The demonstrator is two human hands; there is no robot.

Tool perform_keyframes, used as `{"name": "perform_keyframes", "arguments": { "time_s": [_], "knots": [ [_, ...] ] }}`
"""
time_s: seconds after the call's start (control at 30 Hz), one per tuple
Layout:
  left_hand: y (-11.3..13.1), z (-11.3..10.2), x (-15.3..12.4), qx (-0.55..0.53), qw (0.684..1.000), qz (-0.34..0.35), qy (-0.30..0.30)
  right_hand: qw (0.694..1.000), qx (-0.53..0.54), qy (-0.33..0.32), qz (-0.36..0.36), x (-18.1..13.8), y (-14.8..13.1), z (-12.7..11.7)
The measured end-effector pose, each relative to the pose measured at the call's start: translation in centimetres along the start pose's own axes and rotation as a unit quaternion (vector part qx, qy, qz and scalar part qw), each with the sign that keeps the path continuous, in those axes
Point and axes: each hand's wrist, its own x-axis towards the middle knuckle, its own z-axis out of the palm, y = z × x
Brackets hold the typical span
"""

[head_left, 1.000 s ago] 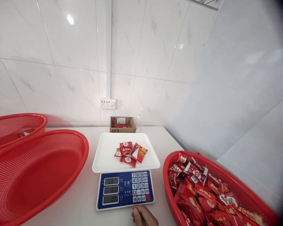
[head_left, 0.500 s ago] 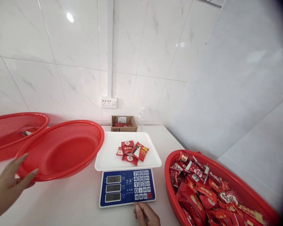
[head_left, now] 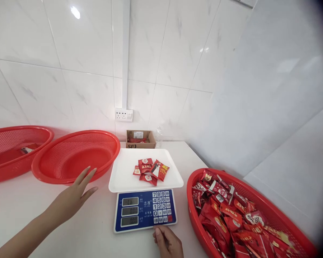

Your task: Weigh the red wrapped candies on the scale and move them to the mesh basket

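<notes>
Blue-and-white plastic scale (head_left: 145,215), brand 志准, w/ keys (head_left: 159,206) 0–9, btm 2 displays (head_left: 129,211) at 0.00, on white table (head_left: 78,231). Red wrapped packets (head_left: 148,168) on its white tray (head_left: 123,175). L hand (head_left: 75,195): fingers spread, holding nothing, by red oval mesh basket (head_left: 78,157). R hand (head_left: 169,240): loosely curled by scale's front edge; can't tell if holding anything. Brown cardboard box (head_left: 148,145) behind: "SF".
</notes>
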Motion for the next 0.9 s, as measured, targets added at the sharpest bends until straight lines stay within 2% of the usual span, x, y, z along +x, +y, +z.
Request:
{"name": "perform_keyframes", "arguments": {
  "time_s": [0.13, 0.2, 0.3, 0.4, 0.5, 0.57, 0.73, 0.9],
  "knots": [
    [4.9, -0.1, 1.3, 0.010, 0.999, 0.039, 0.008, 1.000, 0.004, -0.005, 0.003, 0.0, 0.0, 0.1],
    [7.4, 0.1, 2.0, 0.027, 0.993, 0.115, 0.000, 1.000, 0.003, -0.006, 0.004, 0.0, 0.0, 0.1],
    [10.7, 0.9, 3.6, 0.029, 0.976, 0.207, -0.053, 1.000, -0.001, -0.005, 0.005, -0.1, 0.2, 0.1],
    [12.8, 2.0, 6.0, 0.031, 0.955, 0.271, -0.116, 1.000, -0.006, -0.003, 0.004, -0.2, 0.4, 0.1],
    [14.1, 3.0, 8.3, 0.041, 0.935, 0.313, -0.160, 1.000, -0.011, -0.003, 0.002, -0.2, 0.5, 0.2],
    [14.8, 3.5, 9.4, 0.049, 0.926, 0.333, -0.168, 1.000, -0.013, -0.003, 0.000, -0.1, 0.5, 0.2],
    [15.7, 4.0, 10.2, 0.068, 0.919, 0.366, -0.128, 1.000, -0.016, -0.006, -0.005, -0.1, 0.7, 0.3],
    [15.2, 4.0, 10.4, 0.075, 0.923, 0.364, -0.096, 1.000, -0.016, -0.007, -0.007, -0.1, 0.8, 0.4]
  ]
}}
